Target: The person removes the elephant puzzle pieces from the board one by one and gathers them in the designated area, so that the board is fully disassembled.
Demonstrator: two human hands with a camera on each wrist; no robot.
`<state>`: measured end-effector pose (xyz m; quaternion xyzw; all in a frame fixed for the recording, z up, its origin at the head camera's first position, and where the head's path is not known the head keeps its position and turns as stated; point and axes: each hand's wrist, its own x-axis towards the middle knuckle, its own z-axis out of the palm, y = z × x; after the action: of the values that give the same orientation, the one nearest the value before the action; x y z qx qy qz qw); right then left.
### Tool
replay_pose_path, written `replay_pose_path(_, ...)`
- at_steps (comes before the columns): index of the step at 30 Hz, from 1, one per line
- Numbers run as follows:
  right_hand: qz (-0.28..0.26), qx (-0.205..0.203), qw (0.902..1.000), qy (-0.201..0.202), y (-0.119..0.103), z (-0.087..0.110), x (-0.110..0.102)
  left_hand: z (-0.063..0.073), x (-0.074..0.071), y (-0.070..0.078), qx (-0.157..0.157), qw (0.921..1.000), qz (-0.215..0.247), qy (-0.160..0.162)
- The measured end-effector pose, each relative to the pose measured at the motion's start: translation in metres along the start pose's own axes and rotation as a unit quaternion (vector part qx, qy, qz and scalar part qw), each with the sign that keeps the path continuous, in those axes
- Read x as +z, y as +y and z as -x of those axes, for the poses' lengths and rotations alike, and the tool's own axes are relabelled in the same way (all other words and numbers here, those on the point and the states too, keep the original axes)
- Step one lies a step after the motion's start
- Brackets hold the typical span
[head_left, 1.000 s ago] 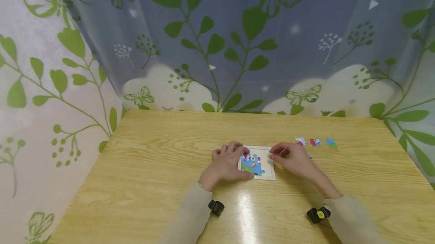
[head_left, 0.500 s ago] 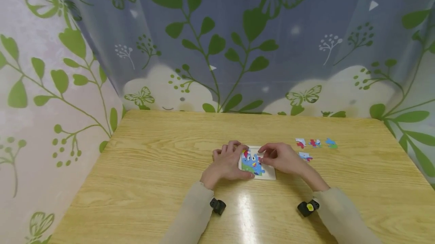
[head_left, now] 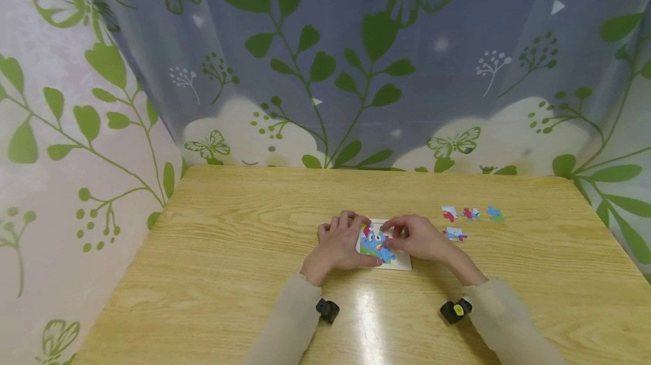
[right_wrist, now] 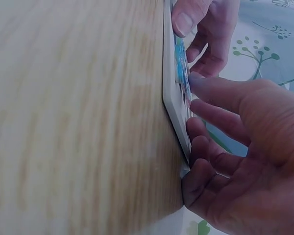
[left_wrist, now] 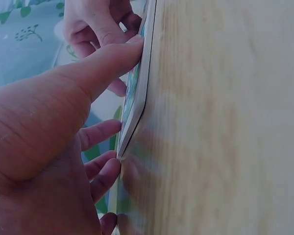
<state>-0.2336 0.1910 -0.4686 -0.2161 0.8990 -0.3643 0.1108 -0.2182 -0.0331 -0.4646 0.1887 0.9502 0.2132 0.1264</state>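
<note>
A square jigsaw puzzle board [head_left: 403, 264] lies on the table, its left part filled with pieces that form a blue cartoon figure [head_left: 368, 247]. My left hand [head_left: 338, 247] rests across the board's left side; its fairly straight thumb [left_wrist: 105, 62] presses on the near edge, and the other fingers spread past the far left. My right hand [head_left: 424, 239] reaches in from the right. Its thumb [right_wrist: 223, 92] and index finger touch the middle of the puzzle, slightly apart. Whether they pinch a piece there is hidden.
Several loose jigsaw pieces lie right of the board: a white and red piece [head_left: 449, 213], a red and blue piece [head_left: 470, 214], a blue and green piece [head_left: 495, 213] and a pale blue and red piece [head_left: 454, 234]. A patterned curtain [head_left: 325, 43] borders the wooden table [head_left: 229, 240].
My right hand has moved left from the board's right edge onto the middle of the puzzle, uncovering the lower loose piece. My left hand has stayed in place.
</note>
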Motion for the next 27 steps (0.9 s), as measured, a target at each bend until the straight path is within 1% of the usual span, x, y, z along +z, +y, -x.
replay_pose_path(6, 0.009, 0.003, 1.0000, -0.001, -0.0002, -0.0001, 0.0016, -0.0006, 0.0008, -0.0034, 0.003, 1.0000, 0.007, 0.000)
replay_pose_path(12, 0.016, 0.006, 0.9999, -0.001, -0.0014, -0.0009, 0.0029, -0.0011, 0.0000, -0.0073, 0.010, 0.9997, 0.020, -0.010)
replay_pose_path(16, 0.016, 0.008, 0.9998, -0.003, -0.0023, -0.0010, 0.0036, 0.0000, -0.0012, -0.0077, 0.007, 0.9994, 0.031, -0.013)
replay_pose_path(27, 0.003, 0.014, 0.9999, 0.005, -0.0013, -0.0014, 0.0057, -0.0008, -0.0017, -0.0046, -0.011, 0.9993, 0.035, -0.008)
